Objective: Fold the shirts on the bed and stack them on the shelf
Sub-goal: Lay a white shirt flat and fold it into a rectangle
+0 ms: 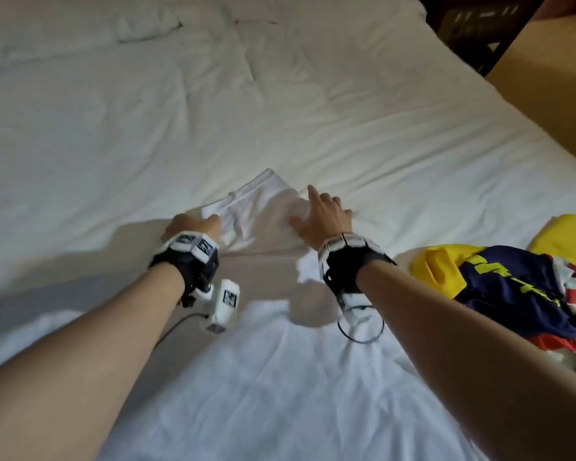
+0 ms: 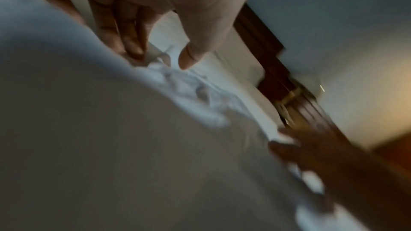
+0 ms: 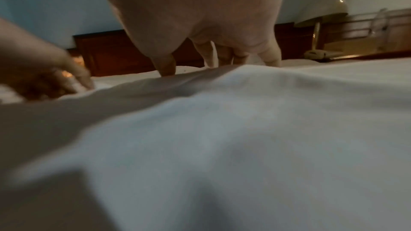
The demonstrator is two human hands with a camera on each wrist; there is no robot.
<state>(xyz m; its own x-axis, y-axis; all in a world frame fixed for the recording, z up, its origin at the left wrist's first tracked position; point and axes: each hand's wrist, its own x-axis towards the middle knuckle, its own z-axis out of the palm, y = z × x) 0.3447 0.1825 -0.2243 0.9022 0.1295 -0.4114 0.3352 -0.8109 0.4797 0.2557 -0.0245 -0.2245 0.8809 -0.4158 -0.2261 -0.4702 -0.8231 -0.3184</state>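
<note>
One white shirt (image 1: 260, 207), two hands, one colourful heap (image 1: 512, 287)

The head camera looks down and forward from above the wide white-sheeted bed (image 1: 280, 111), taking in both forearms and a white cotton shirt (image 1: 263, 211) spread between the hands. The left wrist camera sits very close under the left hand (image 2: 155, 6), tilted hard, skimming low over the cloth toward the dark wooden headboard (image 2: 278, 76); it is blurred. The right wrist camera hugs the fabric just as closely beneath the right hand (image 3: 200, 24), facing the same headboard and a cream domed bedside lamp (image 3: 322, 11). Each wrist view catches the other hand at its edge; all three share the shirt.
</note>
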